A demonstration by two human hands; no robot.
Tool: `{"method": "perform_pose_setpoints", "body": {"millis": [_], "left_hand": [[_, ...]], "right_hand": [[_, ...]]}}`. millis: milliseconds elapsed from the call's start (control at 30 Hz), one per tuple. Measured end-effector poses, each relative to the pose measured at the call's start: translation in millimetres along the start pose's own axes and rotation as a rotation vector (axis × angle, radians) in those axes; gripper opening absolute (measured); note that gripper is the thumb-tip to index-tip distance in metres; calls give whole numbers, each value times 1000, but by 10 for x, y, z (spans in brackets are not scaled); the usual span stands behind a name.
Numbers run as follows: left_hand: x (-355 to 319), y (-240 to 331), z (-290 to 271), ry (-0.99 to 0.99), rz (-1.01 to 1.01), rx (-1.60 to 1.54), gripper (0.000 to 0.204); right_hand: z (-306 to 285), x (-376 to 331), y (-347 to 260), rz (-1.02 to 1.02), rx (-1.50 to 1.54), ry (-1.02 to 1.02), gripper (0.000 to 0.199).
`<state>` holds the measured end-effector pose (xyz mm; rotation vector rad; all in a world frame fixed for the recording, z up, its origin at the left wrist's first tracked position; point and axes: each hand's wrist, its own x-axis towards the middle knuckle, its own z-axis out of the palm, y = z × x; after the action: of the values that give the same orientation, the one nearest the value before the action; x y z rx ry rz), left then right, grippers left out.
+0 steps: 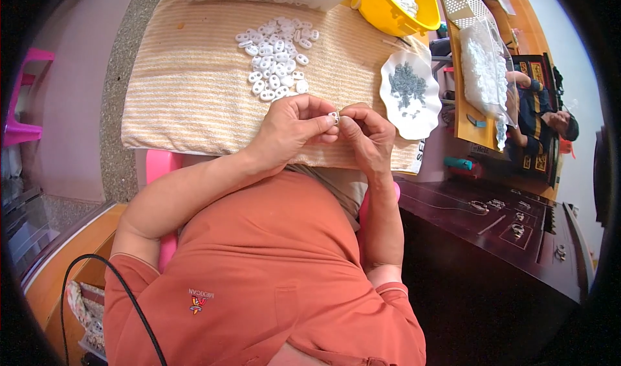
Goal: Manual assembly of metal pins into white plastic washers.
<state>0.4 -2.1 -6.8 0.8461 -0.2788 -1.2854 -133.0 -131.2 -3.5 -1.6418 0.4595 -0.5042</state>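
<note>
1. Hands at the near edge of the work: the left hand (294, 123) and the right hand (365, 133) met fingertip to fingertip, both pinched shut on one small white oval plastic piece (334, 116) held just above the striped beige towel (187, 88) that covered the surface.
2. Supply: a loose heap of matching white oval pieces (278, 55) lay on the towel just beyond the hands; small grey metal parts (406, 84) sat on a white scalloped plate (388, 75) to the right.
3. Judgement on technique: the piece was best kept low over the towel, so that a slip would land softly and near.
4. Grip appeared soundest at the piece's rim, leaving its middle open; whether a grey part was already in it could not be told.
5. Beyond the heap stood a yellow plastic bowl (388, 16) holding more white pieces.
</note>
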Motion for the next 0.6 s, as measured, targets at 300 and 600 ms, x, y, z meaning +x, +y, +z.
{"method": "perform_pose_setpoints", "body": {"millis": [300, 600], "left_hand": [[1, -5, -8, 2, 0, 6, 17], [-4, -2, -1, 2, 6, 22, 17]], "right_hand": [[-9, -2, 3, 14, -5, 8, 5], [-6, -2, -32, 20, -7, 0, 5]]}}
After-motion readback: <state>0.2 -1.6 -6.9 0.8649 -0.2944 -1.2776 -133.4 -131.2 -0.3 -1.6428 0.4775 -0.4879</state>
